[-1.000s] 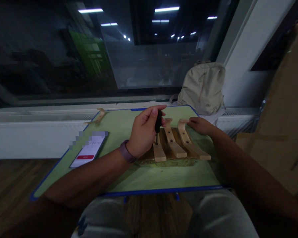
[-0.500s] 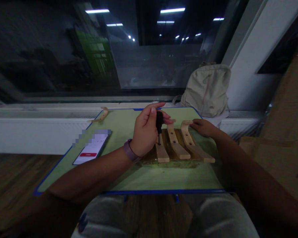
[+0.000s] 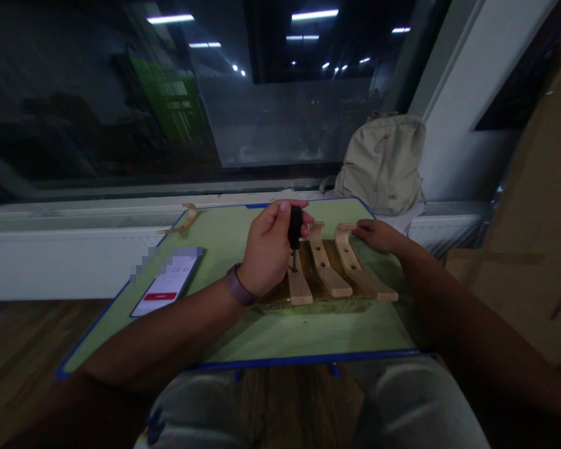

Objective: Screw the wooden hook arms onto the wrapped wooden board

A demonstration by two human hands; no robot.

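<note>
Left hand (image 3: 266, 252), grip closed on a screwdriver (image 3: 294, 234) held upright, tip down on the leftmost slat (image 3: 299, 284), directly below the grip; right hand (image 3: 378, 236) rests fingers bent on the far end of the rightmost slat (image 3: 355, 262), whether clasping it cannot be told. Slats lie side by side on a board (image 3: 318, 299), long axes running away from the person, mid-surface (image 3: 262, 337); phone (image 3: 168, 284) well to the left, backpack (image 3: 383, 162) beyond.

Both forearms bare, no sleeves in view. Left wrist carries a purple band (image 3: 236, 285), smooth strap, looks like a watch or tracker. Light grey trousers (image 3: 402, 405) over the knees at the bottom edge, with a small dark blue mark on the left leg.
</note>
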